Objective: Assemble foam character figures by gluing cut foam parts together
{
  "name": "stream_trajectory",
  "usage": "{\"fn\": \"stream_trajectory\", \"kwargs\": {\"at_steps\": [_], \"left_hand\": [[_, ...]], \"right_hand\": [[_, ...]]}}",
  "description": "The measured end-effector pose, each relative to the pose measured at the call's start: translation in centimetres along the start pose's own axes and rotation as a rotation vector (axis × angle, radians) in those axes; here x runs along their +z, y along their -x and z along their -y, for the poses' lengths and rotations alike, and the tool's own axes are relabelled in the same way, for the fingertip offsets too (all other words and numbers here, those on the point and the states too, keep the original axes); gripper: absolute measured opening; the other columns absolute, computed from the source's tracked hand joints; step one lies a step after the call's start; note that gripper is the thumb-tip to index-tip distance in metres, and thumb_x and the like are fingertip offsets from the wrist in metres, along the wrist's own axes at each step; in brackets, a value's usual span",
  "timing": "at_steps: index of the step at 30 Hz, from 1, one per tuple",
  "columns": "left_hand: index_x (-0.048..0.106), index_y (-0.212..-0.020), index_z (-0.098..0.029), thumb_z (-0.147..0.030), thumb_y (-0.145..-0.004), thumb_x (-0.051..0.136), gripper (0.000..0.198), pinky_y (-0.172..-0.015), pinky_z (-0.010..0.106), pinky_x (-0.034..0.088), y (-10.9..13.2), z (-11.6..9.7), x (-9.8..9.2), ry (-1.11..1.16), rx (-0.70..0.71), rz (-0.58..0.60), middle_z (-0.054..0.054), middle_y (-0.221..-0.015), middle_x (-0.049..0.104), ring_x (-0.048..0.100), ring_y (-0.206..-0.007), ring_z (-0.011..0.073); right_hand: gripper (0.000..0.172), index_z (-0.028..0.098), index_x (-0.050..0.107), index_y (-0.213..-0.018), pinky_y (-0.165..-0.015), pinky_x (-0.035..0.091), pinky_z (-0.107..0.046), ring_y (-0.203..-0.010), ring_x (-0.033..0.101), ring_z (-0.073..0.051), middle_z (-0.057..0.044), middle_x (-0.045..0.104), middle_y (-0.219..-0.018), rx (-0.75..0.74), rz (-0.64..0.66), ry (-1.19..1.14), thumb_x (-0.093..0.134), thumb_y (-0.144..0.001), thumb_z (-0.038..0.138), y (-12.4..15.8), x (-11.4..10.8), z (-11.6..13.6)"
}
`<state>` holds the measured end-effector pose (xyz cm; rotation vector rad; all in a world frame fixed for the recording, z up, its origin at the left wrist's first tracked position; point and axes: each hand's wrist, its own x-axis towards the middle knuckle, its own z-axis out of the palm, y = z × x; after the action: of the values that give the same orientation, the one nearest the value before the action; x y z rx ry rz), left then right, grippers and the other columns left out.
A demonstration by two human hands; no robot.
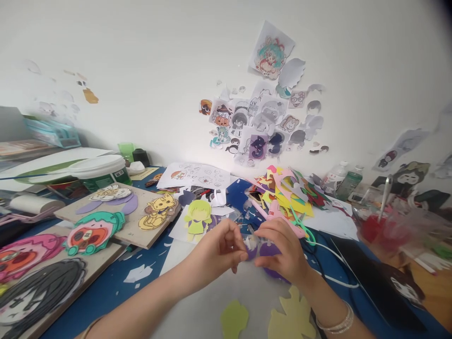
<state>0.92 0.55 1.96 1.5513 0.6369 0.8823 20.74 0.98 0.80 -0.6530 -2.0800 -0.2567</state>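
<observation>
My left hand [219,252] and my right hand [284,249] meet over the middle of the blue table [106,292]. Both pinch a small purple foam cut-out [263,248] with a white paper bit on it; the fingers of each hand are closed on its edges. A bracelet [339,325] circles my right wrist. Two yellow-green foam shapes [278,320] lie just below the hands on a white sheet [226,292]. A yellow-haired character cut-out [198,217] lies just beyond the left hand.
Boards with foam characters [95,233] fill the left side, next to a white-lidded green tub [100,172]. A heap of coloured foam scraps [286,190] and bottles [344,179] sit behind. A red cup with a tool [379,221] stands right. Drawings are taped on the wall [261,122].
</observation>
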Motion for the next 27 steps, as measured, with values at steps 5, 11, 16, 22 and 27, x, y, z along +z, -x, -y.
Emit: {"fn": "stream_trajectory", "kwargs": {"at_steps": [5, 11, 16, 22, 27], "left_hand": [[0.057, -0.091, -0.019, -0.029, -0.084, 0.048, 0.016, -0.051, 0.019, 0.041, 0.4, -0.6, 0.3, -0.196, 0.028, 0.005, -0.002, -0.070, 0.051, 0.046, -0.054, 0.0064], [0.063, -0.077, -0.016, -0.030, -0.082, 0.052, 0.019, -0.051, 0.018, 0.043, 1.0, -0.8, 0.7, -0.323, 0.092, 0.046, 0.000, -0.066, 0.056, 0.050, -0.053, 0.0074], [0.062, -0.078, -0.016, -0.030, -0.080, 0.055, 0.015, -0.056, 0.019, 0.047, 0.9, -0.7, 0.8, -0.274, 0.115, 0.053, 0.001, -0.074, 0.057, 0.055, -0.059, 0.0085], [0.057, -0.075, -0.018, -0.026, -0.082, 0.053, 0.011, -0.059, 0.020, 0.044, 1.1, -1.1, 0.9, -0.282, 0.064, 0.104, -0.002, -0.073, 0.053, 0.053, -0.060, 0.0073], [0.052, -0.076, -0.019, -0.023, -0.084, 0.047, 0.010, -0.059, 0.020, 0.040, 1.2, -1.2, 1.1, -0.361, 0.034, 0.107, -0.002, -0.074, 0.052, 0.050, -0.063, 0.0085]], "right_hand": [[0.050, 0.020, 0.056, -0.096, -0.069, 0.046, -0.035, -0.080, 0.056, -0.021, -0.008, 0.060, -0.084, 0.115, 0.024, -0.179, 0.044, -0.076, 0.064, -0.2, 0.4, 0.6], [0.049, 0.021, 0.056, -0.096, -0.072, 0.045, -0.036, -0.082, 0.055, -0.021, -0.007, 0.058, -0.087, 0.176, 0.006, -0.311, 0.047, -0.074, 0.064, -0.2, 0.7, 0.9], [0.047, 0.022, 0.055, -0.097, -0.073, 0.045, -0.035, -0.085, 0.054, -0.021, -0.007, 0.057, -0.089, 0.200, 0.010, -0.358, 0.048, -0.074, 0.062, -0.1, 0.7, 0.8], [0.048, 0.022, 0.055, -0.098, -0.073, 0.043, -0.036, -0.084, 0.053, -0.021, -0.007, 0.057, -0.088, 0.172, 0.038, -0.350, 0.047, -0.075, 0.063, 0.1, 0.9, 0.7], [0.048, 0.021, 0.056, -0.097, -0.073, 0.043, -0.036, -0.084, 0.053, -0.021, -0.007, 0.057, -0.089, 0.175, 0.043, -0.348, 0.047, -0.075, 0.062, 0.1, 1.0, 0.7]]}}
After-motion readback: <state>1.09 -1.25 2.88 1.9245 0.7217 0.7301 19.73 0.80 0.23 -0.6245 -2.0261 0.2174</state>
